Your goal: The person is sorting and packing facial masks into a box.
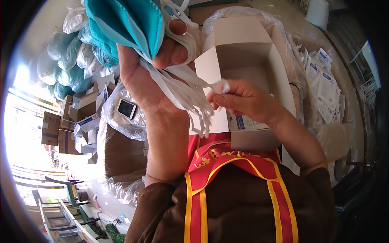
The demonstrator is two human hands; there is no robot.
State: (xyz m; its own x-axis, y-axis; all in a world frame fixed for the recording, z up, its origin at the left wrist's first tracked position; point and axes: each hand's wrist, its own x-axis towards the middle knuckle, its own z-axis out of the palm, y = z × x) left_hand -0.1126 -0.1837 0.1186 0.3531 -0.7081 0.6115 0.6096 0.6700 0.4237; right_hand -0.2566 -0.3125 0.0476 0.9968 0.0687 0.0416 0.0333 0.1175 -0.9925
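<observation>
My left hand is raised at the upper middle, fingers curled round a stack of folded teal face masks. White straps from the masks hang in a loose bunch below that hand. To its right, my right hand is closed in a pinch on a white strap, which is drawn out sideways between the two hands. Behind and below the right hand stands an open white carton with its flaps up. A small printed packet or leaflet shows at the carton's near end.
A phone lies on clear plastic to the left. Farther left are cardboard boxes and plastic bags of teal items. On the right, a plastic-lined container holds several printed packets. A metal ladder-like frame stands lower left.
</observation>
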